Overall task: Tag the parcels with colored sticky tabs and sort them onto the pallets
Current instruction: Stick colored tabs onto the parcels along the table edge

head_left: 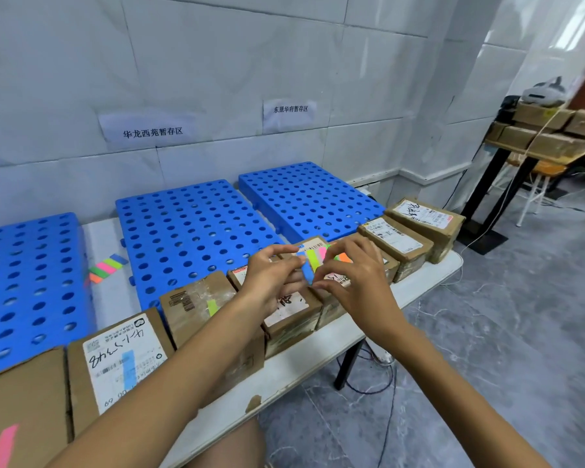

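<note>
Head view: left hand (pixel 273 276) pinches a long blue tab (pixel 307 271) hanging off the green, pink and orange tab pad (pixel 319 257), gripped by right hand (pixel 357 282), over brown parcels (pixel 398 238) at 12 o'clock; pallets (pixel 190 224) beyond.

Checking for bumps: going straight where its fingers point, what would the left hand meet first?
Probably the tab pad held by the right hand; the left hand pinches its blue tab.

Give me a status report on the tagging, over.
Left hand pinches blue sticky paper tab; right hand holds multicoloured tab pad. Three brown cardboard parcels at left already tagged. Nothing blocking the hands.
</note>
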`<state>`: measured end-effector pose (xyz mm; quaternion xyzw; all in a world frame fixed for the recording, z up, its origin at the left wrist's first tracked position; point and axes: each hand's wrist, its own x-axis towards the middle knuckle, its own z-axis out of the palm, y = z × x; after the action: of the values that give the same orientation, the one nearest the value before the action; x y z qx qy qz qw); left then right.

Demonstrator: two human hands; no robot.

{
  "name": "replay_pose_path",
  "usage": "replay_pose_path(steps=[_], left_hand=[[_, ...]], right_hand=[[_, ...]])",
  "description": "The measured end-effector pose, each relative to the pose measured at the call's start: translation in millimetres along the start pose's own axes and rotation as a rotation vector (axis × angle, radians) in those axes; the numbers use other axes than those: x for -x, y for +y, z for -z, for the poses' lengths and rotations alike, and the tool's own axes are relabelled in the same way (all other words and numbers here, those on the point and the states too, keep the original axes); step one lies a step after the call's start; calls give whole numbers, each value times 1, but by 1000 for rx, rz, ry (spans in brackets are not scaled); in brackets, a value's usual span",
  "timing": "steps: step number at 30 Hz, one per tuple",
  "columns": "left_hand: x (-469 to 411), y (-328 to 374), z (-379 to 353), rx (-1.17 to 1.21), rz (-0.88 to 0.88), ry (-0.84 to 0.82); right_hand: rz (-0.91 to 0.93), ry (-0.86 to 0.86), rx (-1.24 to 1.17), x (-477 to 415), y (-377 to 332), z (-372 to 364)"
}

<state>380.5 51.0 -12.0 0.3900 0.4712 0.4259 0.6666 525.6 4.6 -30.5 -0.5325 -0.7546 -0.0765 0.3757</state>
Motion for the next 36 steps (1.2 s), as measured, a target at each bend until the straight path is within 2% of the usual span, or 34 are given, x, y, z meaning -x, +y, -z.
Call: replay_pose_path(steps=[3, 6, 7, 10, 12, 16, 20, 24, 26, 29, 31, 33, 36], left_hand=[[-14, 3, 4, -20, -51, 54], [-28, 8, 12, -5, -106, 121], [-31, 9, 14, -11, -127, 135], [-38, 9, 18, -47, -166, 153], [-41, 7, 20, -61, -171, 162], [-45, 5, 21, -57, -164, 171], [-46, 4, 26, -56, -168, 173], [-44, 1, 28, -52, -156, 169], [-39, 1, 25, -62, -148, 127], [-30, 1, 17, -100, -144, 28], [-26, -1, 11, -117, -158, -19], [-24, -3, 9, -120, -175, -37], [-18, -4, 4, -171, -206, -70]], right_hand=[[0, -12, -69, -8, 6, 11], [-57, 70, -19, -27, 24, 22], [-101, 42, -5, -34, 33, 22], [-257, -249, 7, -52, 56, 8], [-291, -352, 48, -56, 67, -12], [-376, -294, 77, -47, 78, -47], [-346, -207, 70, -35, 86, -55], [-316, -322, 23, -27, 85, -45], [-290, -276, -11, -21, 83, -37], [-282, -56, -82, -19, 69, -24], [-203, 58, -46, -21, 55, -17], [-134, 99, 14, -23, 45, -14], [-196, 230, 60, -19, 35, 0]])
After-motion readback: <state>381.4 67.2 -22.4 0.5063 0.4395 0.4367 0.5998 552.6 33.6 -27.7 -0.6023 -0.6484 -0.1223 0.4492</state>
